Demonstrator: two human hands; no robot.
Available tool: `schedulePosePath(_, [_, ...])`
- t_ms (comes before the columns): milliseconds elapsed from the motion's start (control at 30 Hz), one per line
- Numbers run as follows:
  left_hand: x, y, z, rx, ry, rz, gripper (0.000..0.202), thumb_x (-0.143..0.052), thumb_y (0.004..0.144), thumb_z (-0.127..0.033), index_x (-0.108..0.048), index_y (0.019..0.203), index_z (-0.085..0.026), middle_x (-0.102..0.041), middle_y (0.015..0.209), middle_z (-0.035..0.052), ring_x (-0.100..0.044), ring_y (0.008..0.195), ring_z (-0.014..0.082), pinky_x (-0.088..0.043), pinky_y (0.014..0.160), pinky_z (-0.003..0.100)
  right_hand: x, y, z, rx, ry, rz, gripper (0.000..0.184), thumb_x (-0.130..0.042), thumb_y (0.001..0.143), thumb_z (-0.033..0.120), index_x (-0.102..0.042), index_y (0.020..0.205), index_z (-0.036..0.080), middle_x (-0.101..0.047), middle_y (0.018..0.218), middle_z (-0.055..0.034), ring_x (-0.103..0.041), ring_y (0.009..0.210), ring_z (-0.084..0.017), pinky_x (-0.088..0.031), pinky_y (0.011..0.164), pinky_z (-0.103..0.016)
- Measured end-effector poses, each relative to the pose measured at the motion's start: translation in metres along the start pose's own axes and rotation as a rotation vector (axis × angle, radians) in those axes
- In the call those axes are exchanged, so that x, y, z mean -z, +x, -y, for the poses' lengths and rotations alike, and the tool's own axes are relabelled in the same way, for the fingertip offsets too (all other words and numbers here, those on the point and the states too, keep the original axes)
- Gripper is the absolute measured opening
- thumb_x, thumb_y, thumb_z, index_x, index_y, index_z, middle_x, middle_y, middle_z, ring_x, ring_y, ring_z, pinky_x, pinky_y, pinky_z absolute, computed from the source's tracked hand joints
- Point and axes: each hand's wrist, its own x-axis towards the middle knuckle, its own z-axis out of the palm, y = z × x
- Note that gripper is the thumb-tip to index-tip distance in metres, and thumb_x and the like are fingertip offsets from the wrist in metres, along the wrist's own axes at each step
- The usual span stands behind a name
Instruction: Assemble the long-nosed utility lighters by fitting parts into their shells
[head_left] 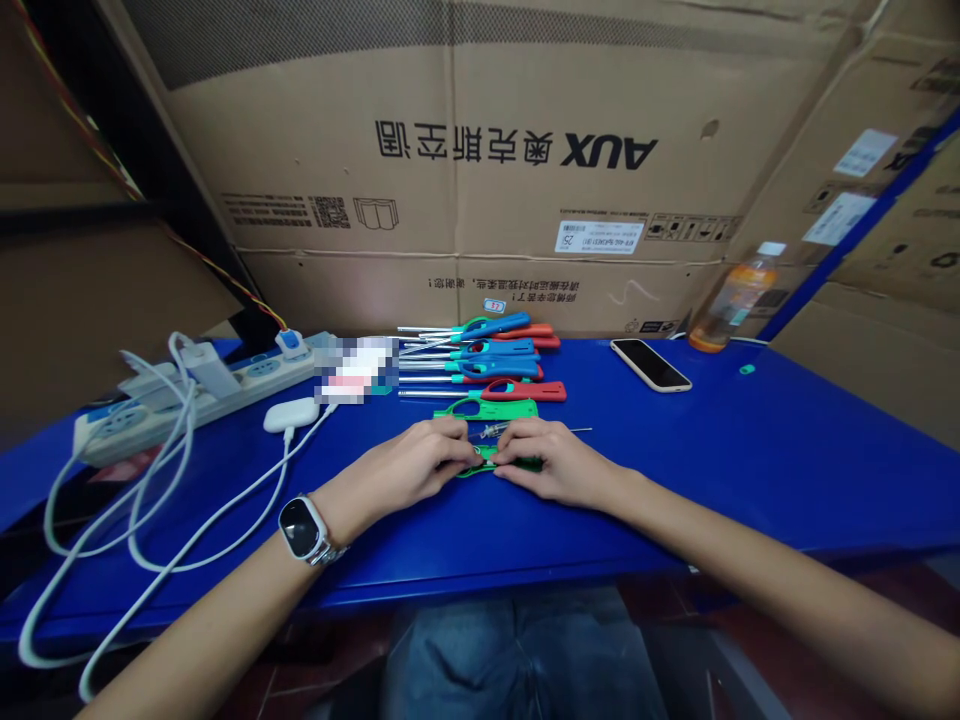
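Note:
Both of my hands rest on the blue table (750,460) and pinch a green plastic lighter part (491,461) between them. My left hand (409,468), with a watch on its wrist, grips the part's left end with closed fingers. My right hand (551,465) holds the right end, fingers curled over it. Just behind my hands lie a green lighter shell (487,409) and a thin metal rod piece (525,432). Further back lies a row of several long-nosed lighters (487,358) in blue, red and green.
A white power strip (202,385) with plugs and white cables (150,530) lies at the left. A white charger puck (291,413) sits near it. A phone (649,363) and a drink bottle (731,297) stand at the back right. Cardboard boxes (480,160) wall the table's far side.

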Motion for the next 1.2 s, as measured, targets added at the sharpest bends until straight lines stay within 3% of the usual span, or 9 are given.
schedulePosePath(300, [0.004,0.002,-0.004,0.039,-0.031,0.014,0.020,-0.053,0.094,-0.017,-0.070,0.104,-0.020,-0.062,0.095,0.0050,-0.061,0.085,0.0169,-0.047,0.079,0.027,-0.001,0.002,-0.001,-0.049,0.055,0.008,0.007,-0.067,0.088,0.021,-0.070,0.081,0.018,-0.067,0.086,-0.0044,-0.064,0.081,-0.016,-0.050,0.076,-0.028])
schedulePosePath(467, [0.006,0.002,-0.001,0.115,-0.031,0.017,0.014,-0.055,0.092,-0.020,-0.069,0.092,-0.019,-0.062,0.092,0.0038,-0.061,0.082,0.0169,-0.046,0.074,0.026,-0.002,0.002,-0.002,-0.050,0.075,-0.004,0.007,-0.067,0.087,0.020,-0.071,0.081,0.018,-0.067,0.086,-0.0042,-0.064,0.081,-0.016,-0.049,0.076,-0.028])
schedulePosePath(900, [0.004,0.009,-0.009,0.062,-0.073,-0.016,0.016,-0.053,0.091,-0.013,-0.066,0.082,-0.016,-0.063,0.083,0.0030,-0.060,0.077,0.0162,-0.045,0.072,0.027,-0.003,0.005,-0.001,-0.074,0.077,-0.007,0.013,-0.067,0.088,0.022,-0.066,0.075,0.017,-0.066,0.082,-0.0037,-0.062,0.077,-0.016,-0.049,0.073,-0.028])
schedulePosePath(1200, [0.002,0.002,-0.012,0.030,0.072,-0.004,0.017,-0.056,0.094,-0.027,-0.069,0.086,-0.017,-0.061,0.091,0.0054,-0.061,0.083,0.0189,-0.048,0.078,0.029,-0.003,0.002,0.004,-0.066,0.041,-0.029,0.013,-0.065,0.089,0.022,-0.066,0.077,0.018,-0.066,0.084,-0.0044,-0.063,0.080,-0.017,-0.049,0.075,-0.029])
